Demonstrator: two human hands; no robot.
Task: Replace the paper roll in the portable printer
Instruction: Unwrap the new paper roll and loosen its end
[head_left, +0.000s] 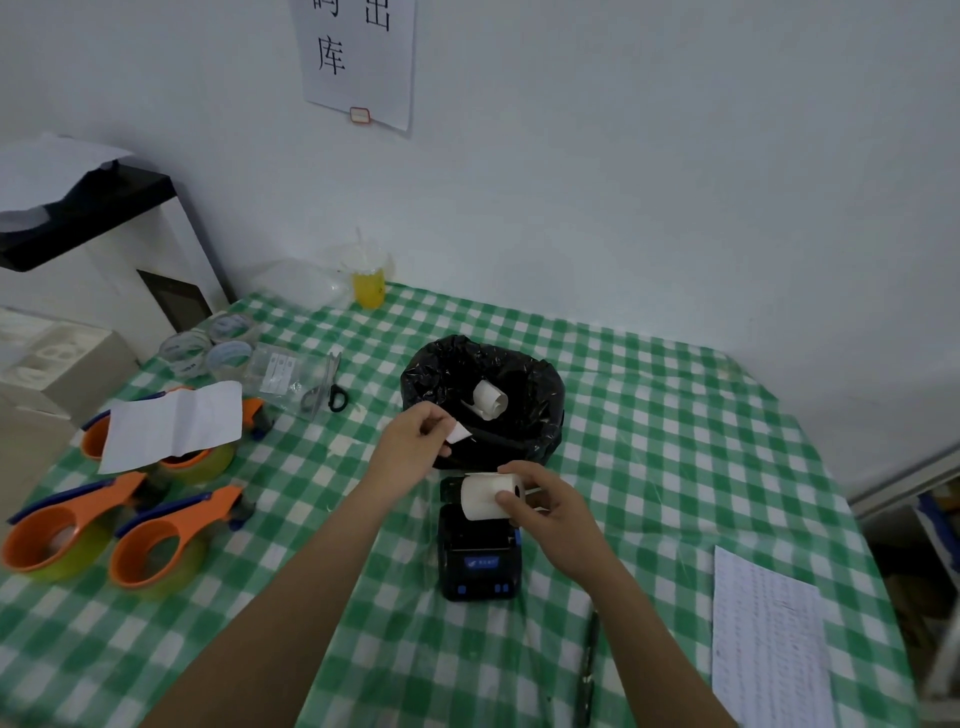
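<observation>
A black portable printer (478, 564) with blue buttons lies on the green checked tablecloth, its lid open at the far end. My right hand (545, 506) holds a full white paper roll (485, 496) just above the printer's open bay. My left hand (415, 436) pinches a small torn scrap of white paper (460, 432) at the near rim of a black bag-lined bin (540, 431). A curled used strip of paper (488, 399) lies inside the bin.
Orange tape dispensers (156, 551) and a folded sheet (174, 423) crowd the left side. Scissors (327, 389), tape rolls (208, 345) and a yellow drink cup (369, 286) sit further back. A pen (587, 670) and a printed sheet (769, 644) lie at the near right.
</observation>
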